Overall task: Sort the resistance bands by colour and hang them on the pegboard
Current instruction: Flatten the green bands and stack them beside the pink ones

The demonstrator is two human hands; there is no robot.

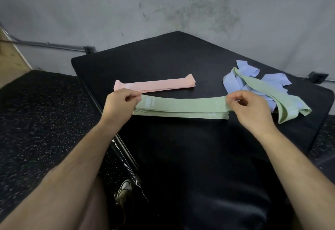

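Left hand [118, 104] and right hand [252, 108] each pinch one end of a green band [181, 103], stretched left to right at mid-frame directly above the green pile [181, 115] on the counter [163, 61], so it likely just lowers straight down

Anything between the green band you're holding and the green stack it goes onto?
Nothing visible. The left hand and right hand pinch the green band by its ends directly over the green stack. The pink stack lies beyond it, the mixed pile off to the right.
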